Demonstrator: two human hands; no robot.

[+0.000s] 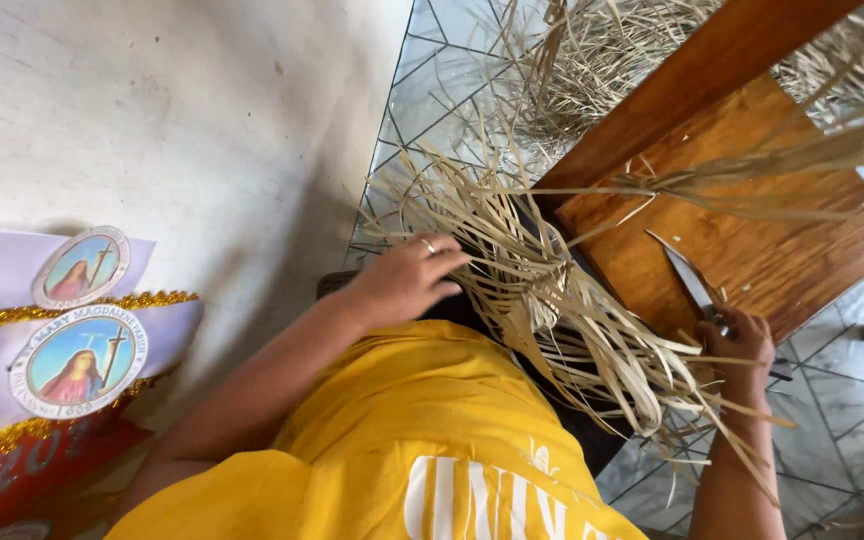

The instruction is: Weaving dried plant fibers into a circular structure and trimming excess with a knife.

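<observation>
Left hand [407, 282] at centre frame, palm down, fingers [444, 262] loosely spread and resting on a bundle of long, pale, dried flat leaf strips [552, 310]; a ring on one finger. Touching the strips, not clenched around them. Right hand [742, 350] at lower right of the frame, fingers curled tight around the handle of a narrow steel-bladed knife [690, 280], blade pointing toward upper left and lying over the brown polished wooden board [752, 240]. Strips draped from centre frame down to lower right, passing under and beside the right hand, some crossing the forearm. Whether any strip is pinched against the knife handle: cannot tell.

More strips fanned out across the upper middle of the frame, a few stretched rightward over the board to the right edge. Small pale shavings scattered on the board near the blade. A darker brown wooden rail [692, 75] running diagonally above the board toward the upper right. Grey patterned floor tiles [432, 90] under the loose strips at upper centre and again at lower right. Yellow shirt [402, 430] filling the lower centre. Pale plaster wall [182, 120] across the upper left; a fabric banner with round picture medallions and gold tinsel trim [72, 340] at the left edge.
</observation>
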